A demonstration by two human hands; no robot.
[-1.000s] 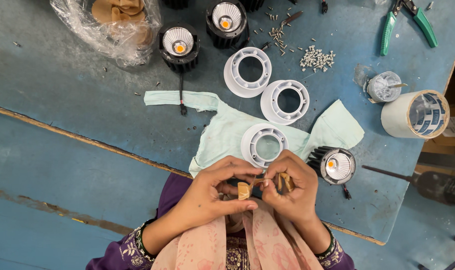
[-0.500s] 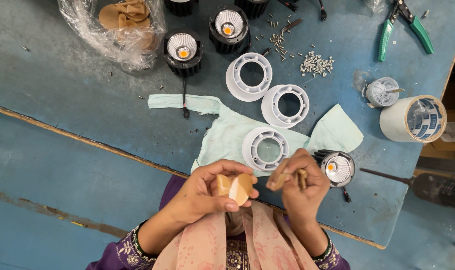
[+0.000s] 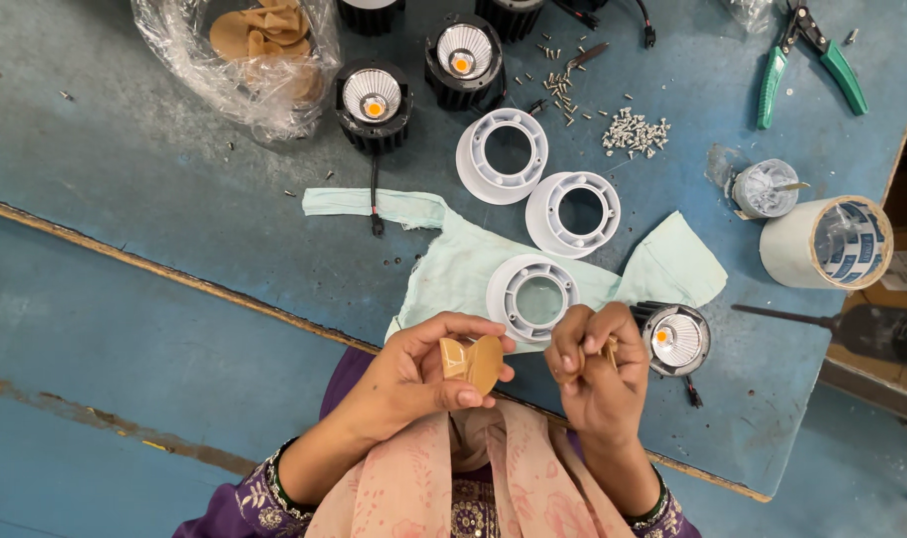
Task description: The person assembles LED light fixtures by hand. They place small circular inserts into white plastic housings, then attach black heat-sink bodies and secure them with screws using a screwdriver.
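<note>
Apart now, both hands since a second ago; left hand pinches a tan disc at the fingertips, over the table's near edge. Right hand is curled tight on a small tan piece; white ring just beyond, black lamp beside it, bare surface to the left.

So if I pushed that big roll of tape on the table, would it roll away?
Probably not: the roll of tape seems to stand on its flat end, open core up, so it would likely slide. Tipped onto its round side, it could roll. It looks hollow, so probably fairly light.
</note>
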